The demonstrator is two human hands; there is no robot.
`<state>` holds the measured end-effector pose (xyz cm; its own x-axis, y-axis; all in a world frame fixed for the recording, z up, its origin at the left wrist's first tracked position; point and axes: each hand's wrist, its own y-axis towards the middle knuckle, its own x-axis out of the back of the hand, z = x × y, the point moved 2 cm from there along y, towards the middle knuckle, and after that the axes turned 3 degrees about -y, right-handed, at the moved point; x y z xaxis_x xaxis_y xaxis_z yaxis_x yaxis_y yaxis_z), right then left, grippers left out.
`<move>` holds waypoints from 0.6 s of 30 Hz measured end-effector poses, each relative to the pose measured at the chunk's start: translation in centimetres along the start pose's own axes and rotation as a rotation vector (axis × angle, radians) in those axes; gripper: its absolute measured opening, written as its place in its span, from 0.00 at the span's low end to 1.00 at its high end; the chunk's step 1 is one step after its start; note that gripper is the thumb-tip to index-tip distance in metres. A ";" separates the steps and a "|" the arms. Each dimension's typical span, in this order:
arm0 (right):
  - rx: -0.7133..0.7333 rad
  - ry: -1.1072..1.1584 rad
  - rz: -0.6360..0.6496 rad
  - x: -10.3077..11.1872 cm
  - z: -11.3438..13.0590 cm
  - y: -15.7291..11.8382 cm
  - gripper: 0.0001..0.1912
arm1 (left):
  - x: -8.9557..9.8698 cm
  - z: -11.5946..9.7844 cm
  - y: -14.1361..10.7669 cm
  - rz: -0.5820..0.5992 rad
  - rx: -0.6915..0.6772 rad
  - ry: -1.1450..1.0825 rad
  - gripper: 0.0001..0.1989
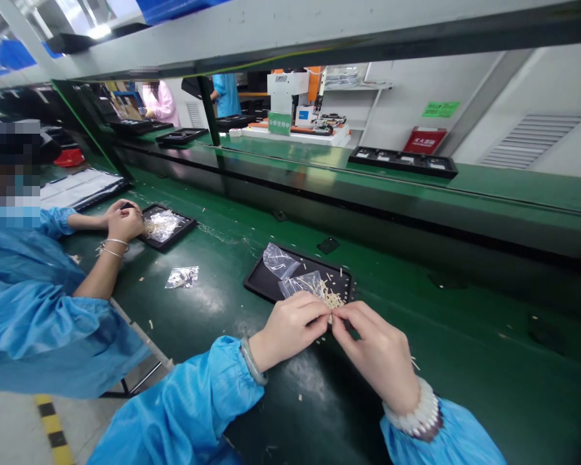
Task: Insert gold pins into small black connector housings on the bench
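My left hand [293,326] and my right hand [372,342] meet fingertip to fingertip at the near edge of a black tray [259,281]. Both are closed in a pinch, around something too small to make out. Just beyond the fingertips, a heap of small cream-coloured pieces [334,298] lies in the right part of the tray. One clear plastic bag [279,259] rests at the tray's left end, and a second clear bag [303,284] lies beside the heap, partly behind my left hand. Loose pieces are scattered around the tray's right end.
At the left, a person's hands [126,219] work beside another black tray [186,227] holding a bag and pieces. A small clear bag [183,277] lies between the trays. Behind the green bench [213,310], a raised ledge carries a long black tray [401,169] and a white machine [283,90].
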<state>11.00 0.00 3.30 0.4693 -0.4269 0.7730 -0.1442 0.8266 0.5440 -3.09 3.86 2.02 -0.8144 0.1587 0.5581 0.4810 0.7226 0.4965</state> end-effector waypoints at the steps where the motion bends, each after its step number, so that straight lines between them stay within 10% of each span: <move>1: -0.025 0.010 0.008 -0.1 0.0 0.0 0.07 | -0.1 0.0 0.0 -0.008 0.004 -0.007 0.10; 9: -0.415 0.353 0.059 -0.4 -2.1 0.6 0.12 | 0.2 0.2 0.5 -0.044 0.287 -0.279 0.07; 14: -0.418 0.070 0.152 -1.6 -3.9 0.3 0.09 | 0.1 0.5 0.5 -0.008 0.329 -0.333 0.07; 18: -0.411 0.341 0.204 -2.1 -3.8 0.3 0.13 | -0.2 0.6 0.3 0.026 0.337 -0.341 0.07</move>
<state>13.32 2.58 0.63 0.7317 -0.1576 0.6631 0.0576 0.9837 0.1702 -3.01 4.47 1.70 -0.8907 0.3502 0.2898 0.4163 0.8845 0.2106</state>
